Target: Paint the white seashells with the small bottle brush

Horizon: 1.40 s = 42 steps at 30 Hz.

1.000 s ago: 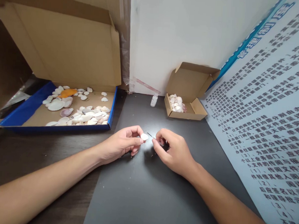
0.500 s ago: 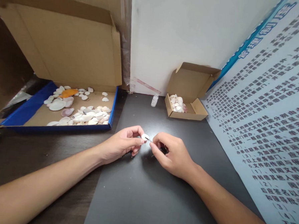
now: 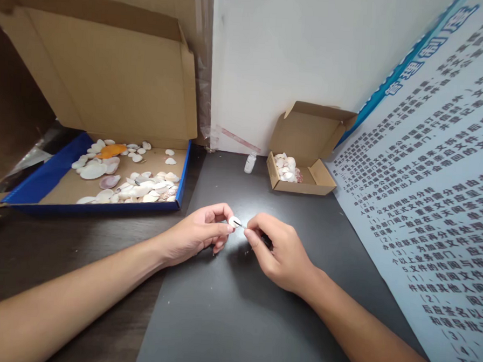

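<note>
My left hand (image 3: 206,229) is closed, pinching a small white seashell (image 3: 233,221) between thumb and fingertips above the dark mat. From the other side, my right hand (image 3: 276,247) grips a thin stick with a dark tip (image 3: 240,224). The tip lies over the face of the shell and seems to touch it; whether it ends in bristles or a point is too small to tell. Most of the stick is hidden inside my right fingers.
At the left, a blue-edged cardboard box (image 3: 102,210) stands open with many shells (image 3: 144,189) and an orange piece (image 3: 112,151). A smaller open box (image 3: 301,187) holds more shells at the back right, beside a small bottle (image 3: 250,163). A printed board (image 3: 429,158) leans along the right.
My right fingers have drawn back slightly to the right, and more of the thin stick shows. The left hand keeps the shell in nearly the same place.
</note>
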Motion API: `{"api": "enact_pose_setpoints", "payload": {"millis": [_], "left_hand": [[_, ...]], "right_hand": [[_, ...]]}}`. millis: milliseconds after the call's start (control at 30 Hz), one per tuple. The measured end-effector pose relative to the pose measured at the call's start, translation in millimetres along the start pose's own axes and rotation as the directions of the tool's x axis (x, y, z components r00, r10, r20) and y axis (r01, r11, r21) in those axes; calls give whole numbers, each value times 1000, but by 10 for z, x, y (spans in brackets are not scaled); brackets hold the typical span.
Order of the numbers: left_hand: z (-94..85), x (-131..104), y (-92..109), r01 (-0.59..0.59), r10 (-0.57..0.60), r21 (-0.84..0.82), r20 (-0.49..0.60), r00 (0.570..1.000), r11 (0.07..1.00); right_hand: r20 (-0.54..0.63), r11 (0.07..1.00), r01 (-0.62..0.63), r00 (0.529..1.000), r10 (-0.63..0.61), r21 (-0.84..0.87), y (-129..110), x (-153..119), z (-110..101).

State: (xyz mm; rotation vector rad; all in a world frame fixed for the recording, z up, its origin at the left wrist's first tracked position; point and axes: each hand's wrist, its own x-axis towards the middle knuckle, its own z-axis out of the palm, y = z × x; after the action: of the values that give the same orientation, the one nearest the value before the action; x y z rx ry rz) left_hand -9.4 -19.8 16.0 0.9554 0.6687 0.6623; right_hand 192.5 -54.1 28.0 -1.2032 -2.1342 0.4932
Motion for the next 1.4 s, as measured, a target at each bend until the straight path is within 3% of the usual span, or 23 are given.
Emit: {"api": "enact_pose_setpoints", "payload": {"millis": [400,1100,1233,1400], "left_hand": [[-3,1,-3,7,-8,26,14,1000,1000],[-1,3,0,14,-15,58,13,1000,998],[6,-3,3,25,-25,61,-6,1000,998],[13,-1,6,21,-21,74,-4,1000,997]], "right_hand": [[-78,1000,-22,997,21,-19,-1,17,5],[-80,999,-17,997,13,-51,8,9,-8],[-80,999,33,996,-35,-19,6,24,-12],[-88,999,-2,996,-1,-38,19,22,-19]]}}
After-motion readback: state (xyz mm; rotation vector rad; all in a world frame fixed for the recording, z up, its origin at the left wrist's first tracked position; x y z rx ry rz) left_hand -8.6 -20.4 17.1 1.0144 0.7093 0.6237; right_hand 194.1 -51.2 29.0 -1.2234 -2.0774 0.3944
